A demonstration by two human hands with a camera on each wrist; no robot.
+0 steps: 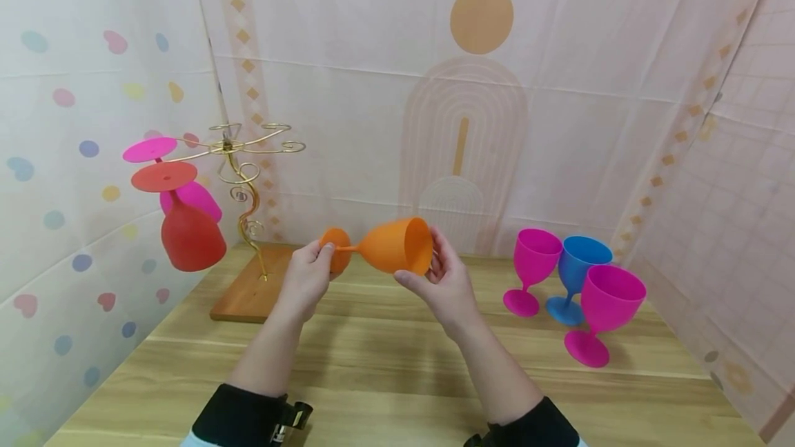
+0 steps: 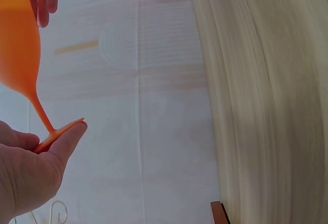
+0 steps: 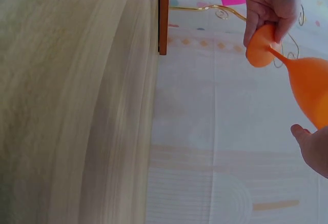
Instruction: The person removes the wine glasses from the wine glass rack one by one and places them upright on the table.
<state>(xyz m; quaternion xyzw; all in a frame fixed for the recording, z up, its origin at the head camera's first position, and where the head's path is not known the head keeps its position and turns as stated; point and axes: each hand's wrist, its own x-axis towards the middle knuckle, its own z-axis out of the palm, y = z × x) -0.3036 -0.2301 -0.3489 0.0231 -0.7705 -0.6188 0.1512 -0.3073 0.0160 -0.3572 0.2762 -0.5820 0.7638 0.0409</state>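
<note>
An orange plastic goblet (image 1: 388, 247) lies sideways in the air above the table, its mouth facing right. By its round foot, my left hand (image 1: 307, 274) pinches it between thumb and fingers; the left wrist view shows this grip on the foot (image 2: 60, 133) closely. Around the rim end is my right hand (image 1: 447, 288), fingers behind the bowl and thumb below the rim. In the right wrist view the right thumb (image 3: 302, 134) stands out from the bowl (image 3: 310, 88), and in the left wrist view the right fingers (image 2: 43, 1) look fairly straight beside it.
At the left a gold wire rack (image 1: 248, 205) on a wooden base (image 1: 239, 292) holds a red goblet (image 1: 189, 240) and a pink goblet (image 1: 149, 150) upside down. On the right stand two pink goblets (image 1: 537, 254) and a blue goblet (image 1: 580, 267). Printed curtains (image 1: 348, 123) enclose the table.
</note>
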